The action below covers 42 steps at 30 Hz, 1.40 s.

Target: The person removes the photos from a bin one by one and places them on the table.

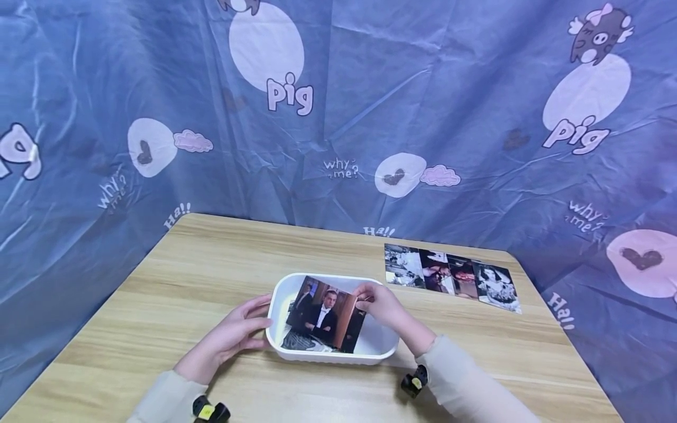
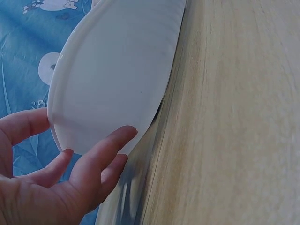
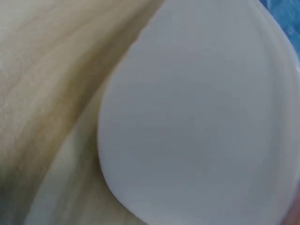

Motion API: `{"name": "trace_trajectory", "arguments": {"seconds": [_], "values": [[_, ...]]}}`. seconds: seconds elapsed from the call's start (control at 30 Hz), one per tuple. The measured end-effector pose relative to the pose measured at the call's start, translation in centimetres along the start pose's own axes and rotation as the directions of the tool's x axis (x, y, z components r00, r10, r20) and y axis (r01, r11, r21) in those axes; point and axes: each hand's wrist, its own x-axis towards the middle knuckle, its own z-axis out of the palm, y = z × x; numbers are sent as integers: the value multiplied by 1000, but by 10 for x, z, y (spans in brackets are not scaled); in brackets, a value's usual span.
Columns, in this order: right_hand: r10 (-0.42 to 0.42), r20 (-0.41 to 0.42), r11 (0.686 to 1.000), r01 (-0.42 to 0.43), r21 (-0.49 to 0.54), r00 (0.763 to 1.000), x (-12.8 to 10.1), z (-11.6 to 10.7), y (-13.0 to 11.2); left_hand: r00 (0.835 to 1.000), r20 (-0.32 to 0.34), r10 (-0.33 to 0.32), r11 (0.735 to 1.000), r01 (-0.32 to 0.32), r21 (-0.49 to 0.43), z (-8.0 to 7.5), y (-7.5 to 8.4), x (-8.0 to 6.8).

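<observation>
A white plastic tub (image 1: 338,356) with rounded corners stands on the wooden table, several photos lying inside it. My right hand (image 1: 382,302) reaches over the tub's right part and pinches the edge of a colour photo (image 1: 324,314) of a person in a dark suit with folded arms. That photo lies tilted over the other photos in the tub. At the tub's left end, my left hand (image 1: 240,329) touches the outer wall with spread, relaxed fingertips (image 2: 123,136). The right wrist view shows mostly the tub's outer wall (image 3: 192,112); the right hand is nearly all hidden there.
A row of several photos (image 1: 455,276) lies overlapping on the table's (image 1: 227,247) back right, beyond the tub. A blue curtain (image 1: 328,117) with pig prints hangs close behind the table and along its sides.
</observation>
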Motion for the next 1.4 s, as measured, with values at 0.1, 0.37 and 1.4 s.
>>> {"name": "trace_trajectory", "arguments": {"seconds": [0.1,0.37,1.4], "values": [[58,-10,994,-56,98,998,-2,-10,1,1000,-1,-1,1000,1,1,1,0,0],[105,-31,898,-81,433,994,-8,-42,4,1000,-9,-5,1000,5,-2,2,0,0],[433,-93,543,-178,821,896,-60,-119,78,1000,10,3,1000,-3,-5,-1,1,1]]}}
